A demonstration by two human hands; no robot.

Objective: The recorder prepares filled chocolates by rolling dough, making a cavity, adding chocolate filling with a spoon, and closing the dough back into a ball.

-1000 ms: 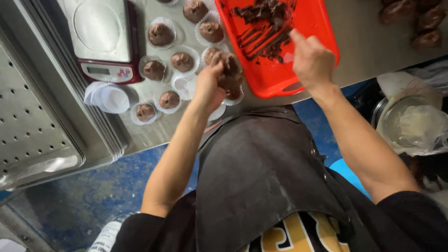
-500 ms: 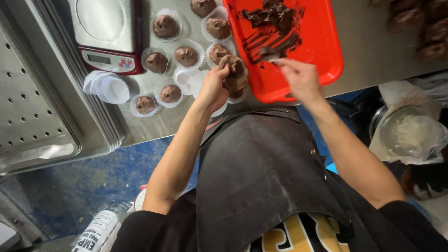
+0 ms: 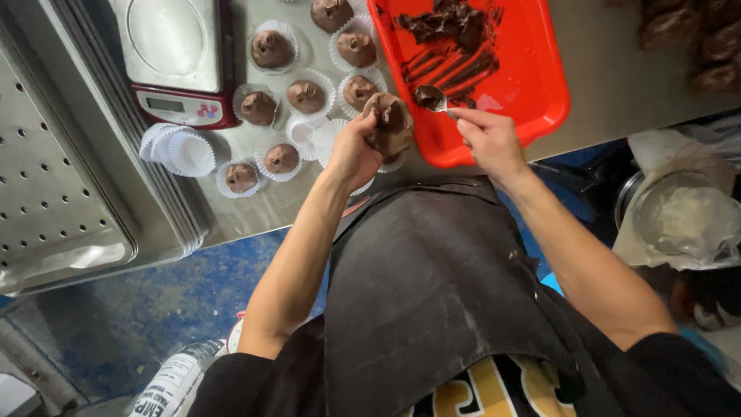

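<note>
My left hand (image 3: 352, 151) holds a lump of brown chocolate dough (image 3: 390, 123) just above the steel table's front edge. My right hand (image 3: 489, 141) grips a small metal spoon (image 3: 434, 99) loaded with dark chocolate filling, its bowl close to the dough and over the near rim of a red plastic tray (image 3: 532, 85). The tray carries smeared chocolate filling (image 3: 451, 31). Left of my left hand, several white paper cups (image 3: 306, 96) hold brown dough balls on the table.
A digital scale (image 3: 174, 58) stands at the back left, with a stack of empty white paper cups (image 3: 179, 150) below it. Perforated metal trays (image 3: 54, 185) lie at the far left. A bowl under plastic film (image 3: 687, 224) sits low at the right.
My right hand drew back from the middle of the red tray to its near edge, bringing a spoonful of filling beside the dough. My left hand kept the dough.
</note>
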